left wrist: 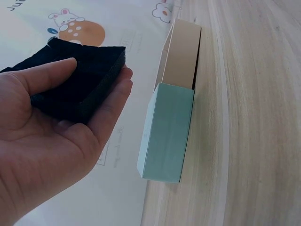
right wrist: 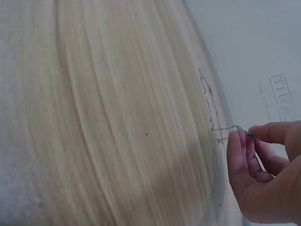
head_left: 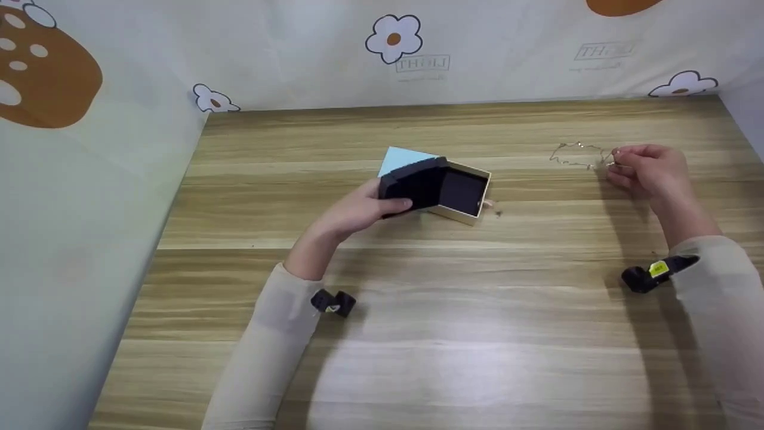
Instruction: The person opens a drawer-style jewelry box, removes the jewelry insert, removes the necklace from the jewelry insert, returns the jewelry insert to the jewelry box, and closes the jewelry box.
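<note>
A black foam pad (head_left: 412,186) is held up in my left hand (head_left: 357,209), thumb across its face and fingers beneath, as the left wrist view also shows. Just behind it on the table lies a drawer box: a light blue sleeve (left wrist: 167,136) with a beige drawer (head_left: 458,215) pulled partly out, dark inside. In the head view the pad overlaps part of the box. To the right, my right hand (head_left: 653,173) pinches one end of a thin silver chain (right wrist: 210,107) between thumb and fingertips. The rest of the chain lies in a loose loop on the table.
A small pale pull tab (head_left: 488,203) sticks out from the drawer's end. The wood-grain table (head_left: 453,280) runs back to a printed curtain (head_left: 310,60). Black wrist cameras sit on both sleeves.
</note>
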Action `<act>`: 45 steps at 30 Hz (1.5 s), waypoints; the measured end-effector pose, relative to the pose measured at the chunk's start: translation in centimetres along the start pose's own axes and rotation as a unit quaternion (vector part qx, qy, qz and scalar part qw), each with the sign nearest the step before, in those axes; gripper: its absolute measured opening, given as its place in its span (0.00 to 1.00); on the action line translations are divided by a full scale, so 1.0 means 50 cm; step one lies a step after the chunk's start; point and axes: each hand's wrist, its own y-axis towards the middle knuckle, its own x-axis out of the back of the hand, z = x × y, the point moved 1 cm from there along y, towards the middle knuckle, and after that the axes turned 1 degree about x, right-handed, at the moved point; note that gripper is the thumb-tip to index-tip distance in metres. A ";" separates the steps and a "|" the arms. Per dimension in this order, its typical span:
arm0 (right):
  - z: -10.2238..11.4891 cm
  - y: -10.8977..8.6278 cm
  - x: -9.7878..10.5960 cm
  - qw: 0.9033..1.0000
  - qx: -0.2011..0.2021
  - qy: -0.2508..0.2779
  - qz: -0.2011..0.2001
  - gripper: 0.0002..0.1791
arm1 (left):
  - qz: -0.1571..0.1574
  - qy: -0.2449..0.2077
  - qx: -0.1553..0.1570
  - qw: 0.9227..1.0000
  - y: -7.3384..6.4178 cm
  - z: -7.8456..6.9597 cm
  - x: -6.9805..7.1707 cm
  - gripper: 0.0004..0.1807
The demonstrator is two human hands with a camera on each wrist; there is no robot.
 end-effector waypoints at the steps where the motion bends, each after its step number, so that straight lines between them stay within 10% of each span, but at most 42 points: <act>1: -0.001 0.000 0.001 0.999 0.006 -0.033 -0.003 0.14 | -0.001 -0.001 0.001 1.000 0.000 0.001 0.000 0.31; 10: -0.010 0.009 0.002 0.953 0.054 -0.297 -0.033 0.04 | -0.001 0.005 -0.002 1.000 0.000 0.002 -0.001 0.31; 19: -0.013 0.012 0.007 0.899 0.062 -0.431 -0.040 0.14 | -0.005 0.008 0.000 1.000 0.002 0.003 0.001 0.31; 45: -0.002 -0.007 0.006 0.846 0.085 -0.524 -0.051 0.20 | -0.005 0.000 0.017 1.000 0.004 0.004 0.001 0.31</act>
